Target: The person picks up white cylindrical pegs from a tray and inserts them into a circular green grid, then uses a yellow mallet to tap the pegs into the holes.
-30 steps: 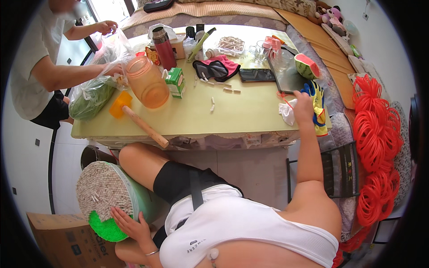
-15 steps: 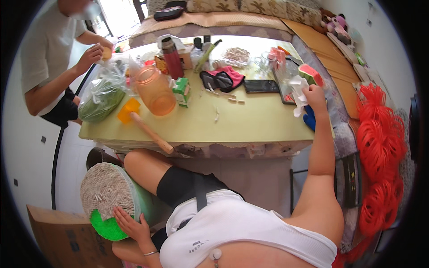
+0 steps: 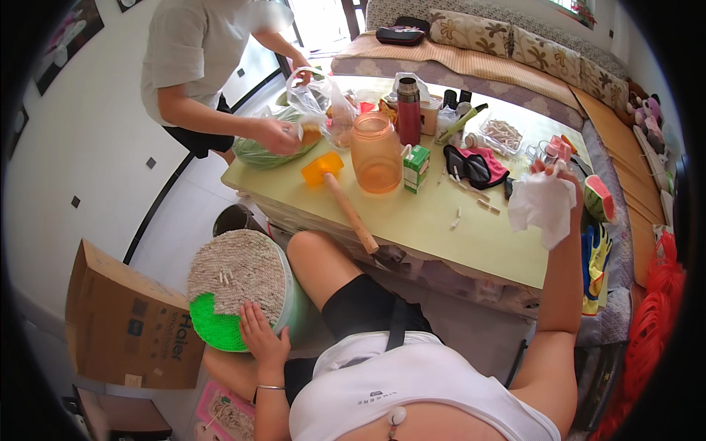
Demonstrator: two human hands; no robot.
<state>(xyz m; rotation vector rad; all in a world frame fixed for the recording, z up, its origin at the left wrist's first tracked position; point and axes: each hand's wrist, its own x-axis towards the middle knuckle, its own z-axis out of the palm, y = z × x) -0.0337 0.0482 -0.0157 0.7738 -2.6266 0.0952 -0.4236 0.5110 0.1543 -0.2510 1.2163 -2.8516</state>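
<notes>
My right hand [image 3: 560, 176] is raised over the right end of the table, fingers closed on a crumpled white tissue [image 3: 543, 206] that hangs down. A cut slice of watermelon [image 3: 599, 198] lies just right of it. My left hand [image 3: 262, 334] rests flat, fingers stretched, on the rim side of a round pale-green tub [image 3: 298, 298] next to my knee. Tightly packed beige stick ends [image 3: 235, 261] cover most of its top, with several loose sticks lying on them. A bright green patch [image 3: 215, 327] shows at the near left of that surface.
On the table [image 3: 434, 253] are a mallet [image 3: 346, 206], an orange jar [image 3: 377, 158], a thermos [image 3: 409, 114], a green box [image 3: 416, 167] and pink-black gloves [image 3: 482, 167]. A co-worker [image 3: 184, 81] reaches over a bagged green melon [image 3: 268, 151]. A carton [image 3: 132, 323] stands left.
The view has swung left. My right hand has brought the tissue away from beside the watermelon slice. My left hand stays on the tub. The co-worker's hand has lowered toward the melon.
</notes>
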